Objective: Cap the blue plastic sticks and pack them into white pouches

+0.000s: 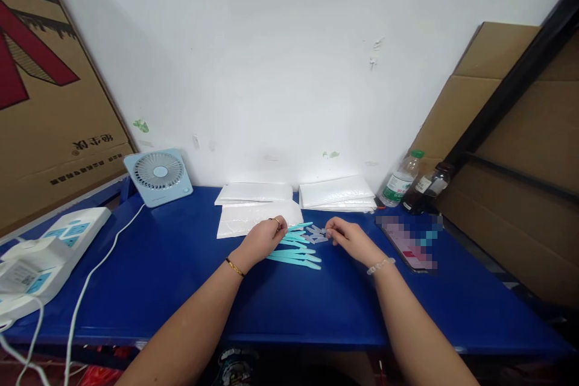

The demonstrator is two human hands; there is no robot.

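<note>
left hand (261, 241): fingers closed on a teal strip (299, 227), centre frame.
right hand (351, 239): fingers pinch a clear cap (324, 233).
tip: probably best worked low over the surface (181, 277), one strip each time.

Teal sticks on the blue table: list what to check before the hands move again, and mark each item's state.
1. Teal sticks lie gathered in one pile between the hands: ok.
2. Left hand rests against the pile's left side: ok.
3. Right hand grips one of the clear pieces: cannot tell, too small.
4. White pouches lie flat behind the pile: ok.
5. Phone and bottles sit apart from the right hand: ok.
6. White cable on the blue table runs well left of the pile: ok.
</note>
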